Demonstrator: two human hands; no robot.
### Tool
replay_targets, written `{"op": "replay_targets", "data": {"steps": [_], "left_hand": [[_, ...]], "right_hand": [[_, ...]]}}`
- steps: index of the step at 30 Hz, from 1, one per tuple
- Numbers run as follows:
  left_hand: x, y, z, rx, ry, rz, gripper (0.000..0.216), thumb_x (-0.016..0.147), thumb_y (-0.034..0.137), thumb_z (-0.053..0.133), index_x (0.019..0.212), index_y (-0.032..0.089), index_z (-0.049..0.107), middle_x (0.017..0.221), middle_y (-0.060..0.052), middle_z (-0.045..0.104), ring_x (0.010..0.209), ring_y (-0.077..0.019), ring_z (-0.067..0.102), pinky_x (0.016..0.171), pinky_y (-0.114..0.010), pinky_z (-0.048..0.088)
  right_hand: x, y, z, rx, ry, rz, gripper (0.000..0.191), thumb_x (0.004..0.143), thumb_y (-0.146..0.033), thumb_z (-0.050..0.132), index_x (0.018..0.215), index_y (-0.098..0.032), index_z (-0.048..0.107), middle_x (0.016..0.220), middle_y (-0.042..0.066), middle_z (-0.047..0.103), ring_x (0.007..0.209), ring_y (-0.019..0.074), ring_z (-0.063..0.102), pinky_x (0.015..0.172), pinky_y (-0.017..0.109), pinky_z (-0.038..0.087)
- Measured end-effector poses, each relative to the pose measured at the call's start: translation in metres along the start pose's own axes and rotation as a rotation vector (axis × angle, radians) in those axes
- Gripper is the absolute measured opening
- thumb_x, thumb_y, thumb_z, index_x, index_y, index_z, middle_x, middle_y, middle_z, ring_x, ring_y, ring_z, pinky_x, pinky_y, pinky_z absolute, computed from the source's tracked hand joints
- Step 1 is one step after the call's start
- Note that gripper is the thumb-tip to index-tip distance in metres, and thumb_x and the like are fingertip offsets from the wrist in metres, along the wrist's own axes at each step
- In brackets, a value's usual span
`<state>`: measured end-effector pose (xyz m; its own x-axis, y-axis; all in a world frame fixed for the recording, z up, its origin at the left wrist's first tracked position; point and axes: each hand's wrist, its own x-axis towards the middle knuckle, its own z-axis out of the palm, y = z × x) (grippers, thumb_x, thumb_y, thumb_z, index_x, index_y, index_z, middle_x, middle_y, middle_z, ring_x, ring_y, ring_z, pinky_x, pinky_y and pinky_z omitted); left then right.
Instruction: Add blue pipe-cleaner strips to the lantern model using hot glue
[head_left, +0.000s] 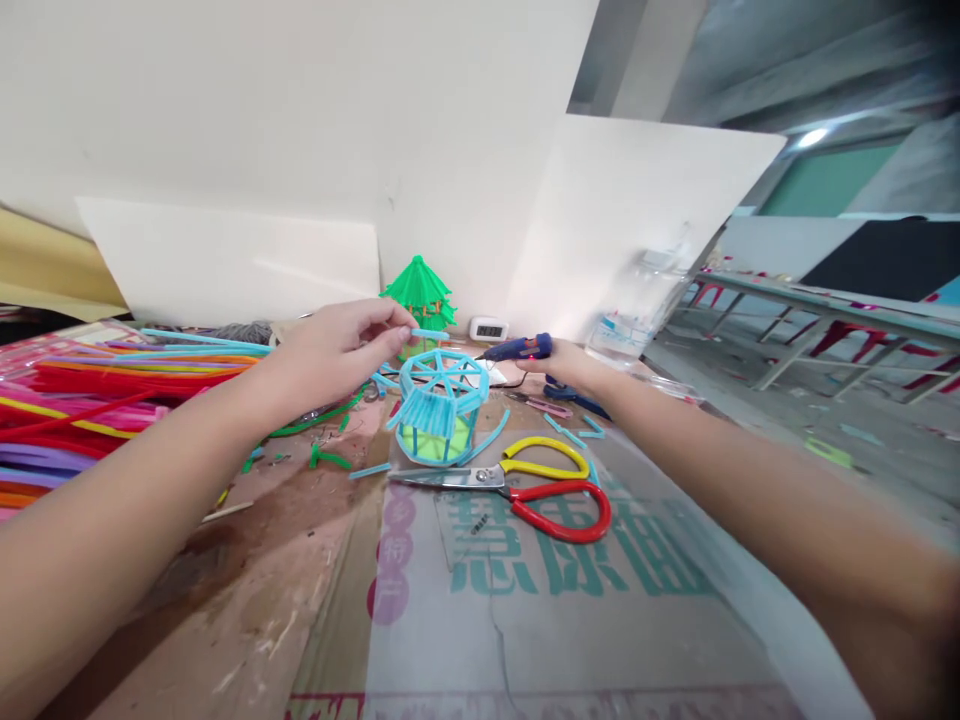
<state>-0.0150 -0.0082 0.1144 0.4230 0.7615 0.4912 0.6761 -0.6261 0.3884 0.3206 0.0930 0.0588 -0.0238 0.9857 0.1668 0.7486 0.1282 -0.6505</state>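
My left hand [341, 345] pinches a short light-blue straw piece [430, 334] between thumb and fingers, just above a blue straw pavilion model [439, 405] with a green base. My right hand [564, 362] is closed round a blue glue gun [519, 348], whose tip points left towards the straw piece. Scissors [517, 480] with one yellow and one red handle lie in front of the model on printed cardboard [570, 600].
A pile of coloured straws [97, 400] lies at the left. A finished green pavilion [420, 290] and a small digital clock [489, 328] stand by the white boards at the back. A clear plastic bottle [634, 320] is at the right. Straw offcuts are scattered about.
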Motion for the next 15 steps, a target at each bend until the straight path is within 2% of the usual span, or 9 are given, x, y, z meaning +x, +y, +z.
{"op": "replay_targets", "data": {"steps": [5,8,10,12,15], "left_hand": [[-0.002,0.010,0.001,0.082,-0.013,0.112,0.035,0.095,0.042,0.041,0.102,0.020,0.066,0.098,-0.006,0.071,0.089,-0.0230,0.064,0.076,-0.032,0.046],[-0.003,0.010,0.002,0.117,-0.012,0.139,0.034,0.096,0.039,0.038,0.105,0.020,0.065,0.102,-0.006,0.072,0.090,-0.0229,0.064,0.077,-0.032,0.047],[-0.004,0.010,0.002,0.139,-0.004,0.157,0.034,0.096,0.038,0.038,0.105,0.021,0.065,0.104,-0.006,0.072,0.092,-0.0230,0.065,0.079,-0.033,0.047],[-0.004,0.010,0.002,0.171,0.005,0.183,0.034,0.097,0.036,0.037,0.105,0.021,0.066,0.104,-0.006,0.072,0.095,-0.0232,0.065,0.081,-0.034,0.048],[-0.004,0.015,0.003,0.253,0.018,0.246,0.034,0.098,0.032,0.035,0.101,0.020,0.066,0.100,-0.007,0.071,0.095,-0.0231,0.064,0.080,-0.034,0.048]], "right_hand": [[0.018,-0.002,0.022,-0.025,-0.051,0.041,0.026,0.074,-0.037,0.080,0.076,-0.014,0.068,0.056,0.004,0.063,0.056,0.0168,0.056,0.056,0.029,0.043],[0.020,-0.001,0.027,-0.013,-0.103,0.047,0.028,0.077,-0.039,0.077,0.076,-0.013,0.068,0.053,0.004,0.062,0.049,0.0147,0.053,0.051,0.027,0.041],[0.019,0.002,0.022,-0.007,-0.107,0.036,0.030,0.076,-0.040,0.079,0.086,-0.013,0.069,0.062,0.005,0.067,0.053,0.0150,0.057,0.052,0.026,0.043],[0.018,0.007,0.011,-0.010,-0.063,0.020,0.041,0.074,-0.040,0.080,0.103,-0.013,0.068,0.080,0.009,0.073,0.064,0.0170,0.063,0.057,0.026,0.047],[0.008,0.010,-0.015,-0.036,0.118,0.005,0.062,0.078,-0.042,0.076,0.128,-0.010,0.057,0.111,0.018,0.071,0.089,0.0237,0.067,0.076,0.031,0.051]]}}
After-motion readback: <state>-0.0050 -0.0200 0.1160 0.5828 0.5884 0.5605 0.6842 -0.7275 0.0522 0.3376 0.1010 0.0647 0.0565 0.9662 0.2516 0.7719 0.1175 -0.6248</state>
